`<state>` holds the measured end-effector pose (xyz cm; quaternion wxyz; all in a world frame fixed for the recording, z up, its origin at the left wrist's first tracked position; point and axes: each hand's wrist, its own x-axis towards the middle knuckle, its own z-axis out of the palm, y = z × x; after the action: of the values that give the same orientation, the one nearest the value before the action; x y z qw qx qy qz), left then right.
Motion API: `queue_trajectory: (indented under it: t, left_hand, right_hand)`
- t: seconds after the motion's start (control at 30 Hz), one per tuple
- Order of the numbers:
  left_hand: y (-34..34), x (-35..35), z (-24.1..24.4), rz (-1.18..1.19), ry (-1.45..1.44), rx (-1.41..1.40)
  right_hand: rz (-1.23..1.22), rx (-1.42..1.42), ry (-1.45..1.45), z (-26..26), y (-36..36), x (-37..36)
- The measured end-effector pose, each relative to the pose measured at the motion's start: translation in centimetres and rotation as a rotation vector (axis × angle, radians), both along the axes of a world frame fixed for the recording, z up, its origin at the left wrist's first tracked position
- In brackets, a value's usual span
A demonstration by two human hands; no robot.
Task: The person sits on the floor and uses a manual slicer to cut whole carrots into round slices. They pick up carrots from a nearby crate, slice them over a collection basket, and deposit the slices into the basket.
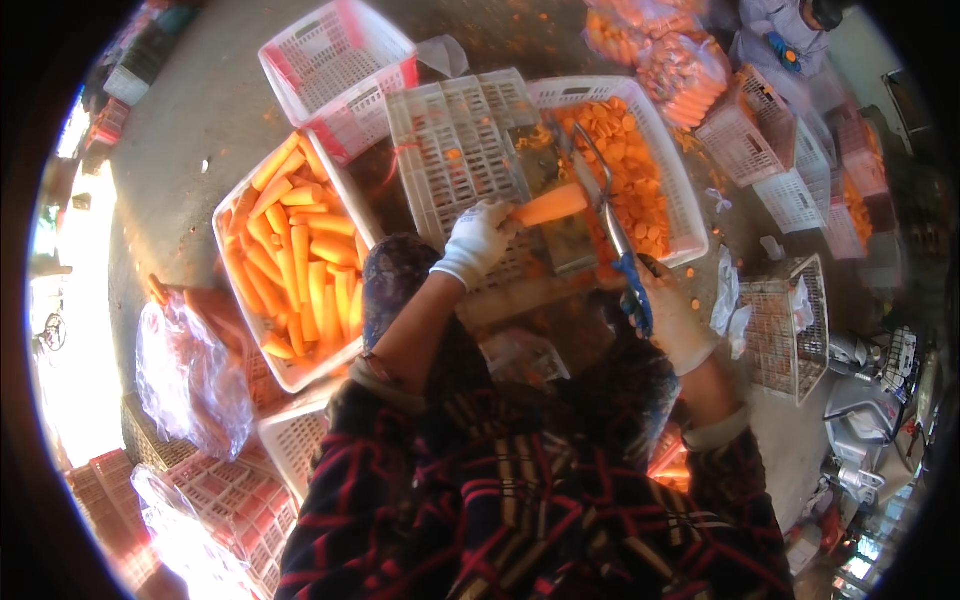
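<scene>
In my left hand (478, 238), which wears a white glove, a peeled carrot (553, 206) points right toward the metal blade of a cutting tool (615, 232). My right hand (671, 319), in a pale glove, grips the tool's blue handle (636, 292). Whether the carrot touches the blade is hard to tell. Below the tool lies a wet board (570, 244) on an upturned plastic crate (465, 127). Cut carrot slices (622, 157) fill a white crate (697, 232) just beyond the blade. Whole peeled carrots (300, 255) are heaped in another white crate (244, 341) at left.
A white and pink crate (337, 71) stands at the top. Bagged carrots (679, 75), stacked crates (795, 187) and a person (780, 41) are at upper right. A wire-mesh basket (780, 330) sits to the right. Clear plastic bags (191, 375) and red crates (232, 495) lie left.
</scene>
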<state>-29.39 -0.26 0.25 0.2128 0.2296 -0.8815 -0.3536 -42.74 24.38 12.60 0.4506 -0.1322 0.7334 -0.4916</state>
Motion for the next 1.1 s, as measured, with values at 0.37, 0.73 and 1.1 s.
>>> queue_trajectory:
  t: [0.37,0.73,1.1]
  left_hand:
    - [-0.3,-0.3,0.2,-0.018,-0.050,0.060]
    - [0.4,-1.4,0.1,-0.053,-0.009,-0.009]
    - [-0.2,0.1,-0.4,-0.026,-0.040,0.042]
  right_hand:
    - [0.038,0.021,0.426,-15.2,2.1,0.5]
    - [0.340,-0.096,0.523,-2.4,1.1,-0.3]
    - [0.083,-0.035,0.183,-3.5,0.5,1.7]
